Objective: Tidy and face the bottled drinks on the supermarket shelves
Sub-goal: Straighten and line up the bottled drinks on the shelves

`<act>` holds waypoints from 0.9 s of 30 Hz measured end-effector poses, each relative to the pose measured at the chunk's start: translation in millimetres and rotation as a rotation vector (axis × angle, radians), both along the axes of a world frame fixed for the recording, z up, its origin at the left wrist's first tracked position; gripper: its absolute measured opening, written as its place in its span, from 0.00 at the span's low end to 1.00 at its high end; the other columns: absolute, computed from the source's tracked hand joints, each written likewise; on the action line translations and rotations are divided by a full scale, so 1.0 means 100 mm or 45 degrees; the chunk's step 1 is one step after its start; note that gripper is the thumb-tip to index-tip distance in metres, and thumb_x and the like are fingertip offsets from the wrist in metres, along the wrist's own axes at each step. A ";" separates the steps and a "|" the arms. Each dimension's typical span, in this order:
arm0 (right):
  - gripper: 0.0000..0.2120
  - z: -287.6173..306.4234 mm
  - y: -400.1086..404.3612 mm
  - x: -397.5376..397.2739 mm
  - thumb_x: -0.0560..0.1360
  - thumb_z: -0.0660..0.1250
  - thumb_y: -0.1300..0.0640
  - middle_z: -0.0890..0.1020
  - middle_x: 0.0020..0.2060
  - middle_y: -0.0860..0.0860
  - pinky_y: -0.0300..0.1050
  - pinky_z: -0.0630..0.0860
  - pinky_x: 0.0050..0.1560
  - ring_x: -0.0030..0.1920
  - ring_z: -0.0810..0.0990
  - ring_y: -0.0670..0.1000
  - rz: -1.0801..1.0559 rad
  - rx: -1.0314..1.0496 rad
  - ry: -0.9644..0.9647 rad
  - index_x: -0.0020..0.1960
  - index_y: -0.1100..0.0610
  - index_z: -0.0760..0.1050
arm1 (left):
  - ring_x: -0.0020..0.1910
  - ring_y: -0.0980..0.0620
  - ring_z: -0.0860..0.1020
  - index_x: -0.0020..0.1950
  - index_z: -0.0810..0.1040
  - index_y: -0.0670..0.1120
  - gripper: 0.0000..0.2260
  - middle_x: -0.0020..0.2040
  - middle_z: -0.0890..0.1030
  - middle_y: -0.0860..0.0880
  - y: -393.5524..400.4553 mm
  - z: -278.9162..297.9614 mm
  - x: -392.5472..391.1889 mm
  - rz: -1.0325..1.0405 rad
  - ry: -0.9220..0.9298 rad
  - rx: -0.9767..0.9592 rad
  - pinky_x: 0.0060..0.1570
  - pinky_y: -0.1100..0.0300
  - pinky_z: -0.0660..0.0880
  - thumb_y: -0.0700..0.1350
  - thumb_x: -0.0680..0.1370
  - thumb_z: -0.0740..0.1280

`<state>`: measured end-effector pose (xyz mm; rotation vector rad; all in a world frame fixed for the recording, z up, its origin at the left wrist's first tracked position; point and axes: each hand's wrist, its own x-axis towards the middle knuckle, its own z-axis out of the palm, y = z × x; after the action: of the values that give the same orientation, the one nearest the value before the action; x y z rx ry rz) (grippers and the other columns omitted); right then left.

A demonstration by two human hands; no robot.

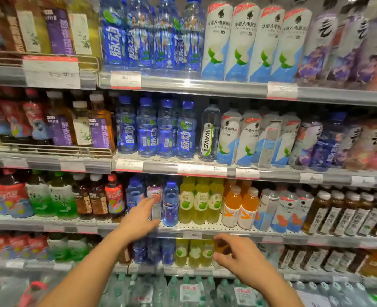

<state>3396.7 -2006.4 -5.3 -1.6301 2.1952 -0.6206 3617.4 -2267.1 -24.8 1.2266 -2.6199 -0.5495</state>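
Note:
On the third shelf down, my left hand (142, 216) grips a bottle with a pink and grey label (155, 196). That bottle stands between two blue bottles (170, 204) and shows a side face, not its front. My right hand (238, 255) is lower, in front of the fourth shelf. Its thumb and fingers curve round an amber bottle (222, 245) beside yellow-green bottles (194, 253). Whether they touch the amber bottle is unclear. Further right on the third shelf stand yellow-green bottles (200, 202) and orange bottles (240, 207).
Shelf rails with price tags (202, 169) run across each level. Blue bottles (156, 129), a WAVE bottle (209, 136) and white cartons-style bottles (247, 138) fill the shelf above. Tea bottles (81, 125) stand at left. Water bottles (189, 291) line the bottom shelf.

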 end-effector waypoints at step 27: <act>0.22 0.03 -0.05 0.41 0.77 0.66 0.37 0.81 0.58 0.37 0.39 0.78 0.57 0.51 0.81 0.37 -0.319 0.096 0.088 0.69 0.41 0.74 | 0.61 0.36 0.73 0.73 0.71 0.44 0.25 0.62 0.77 0.39 -1.18 -0.25 -0.66 0.034 0.093 -0.344 0.55 0.42 0.76 0.50 0.78 0.71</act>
<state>3437.7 -2010.9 -2.7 -1.3702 2.4645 -0.5461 3551.7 -2384.7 -50.1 1.1322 -2.5112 -0.2210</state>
